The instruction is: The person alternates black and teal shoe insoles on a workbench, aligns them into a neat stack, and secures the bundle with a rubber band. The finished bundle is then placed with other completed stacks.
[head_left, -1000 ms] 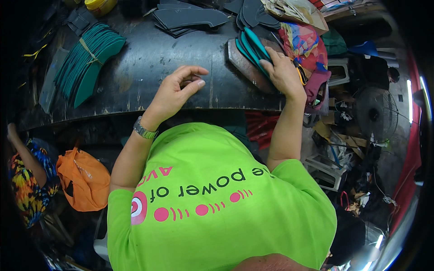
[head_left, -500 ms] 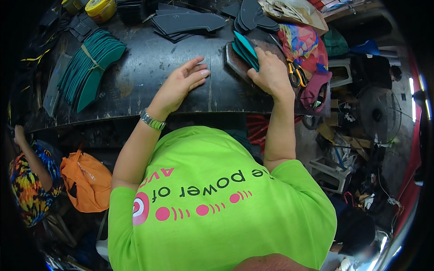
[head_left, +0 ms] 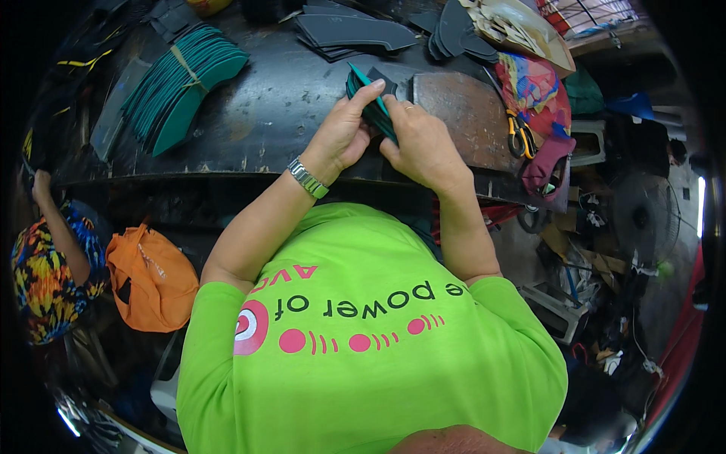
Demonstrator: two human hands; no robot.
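Observation:
Over the dark table's front part, my left hand [head_left: 342,135] and my right hand [head_left: 425,144] meet around a small stack of teal and black flat cut pieces [head_left: 358,74]. The left thumb presses on the stack's face, while the right fingers close on its other side; the pieces stand tilted on edge. Part of the stack is hidden behind my fingers. Beside my right hand lies a worn brown slab [head_left: 463,119], with nothing on it. To the left, a thick fanned bundle of teal curved pieces [head_left: 215,72] is tied with a band.
Dark grey cut pieces [head_left: 359,32] and more grey pieces [head_left: 456,34] lie at the far side. Orange-handled scissors [head_left: 520,138] rest right of the slab, near colourful cloth [head_left: 533,82]. A box of pale scraps [head_left: 522,34] stands behind. Another person's arm [head_left: 59,223] shows at far left.
My right hand has lifted the teal pieces off the slab and brought them left. My left hand, empty and partly spread before, has come over and taken hold of them too.

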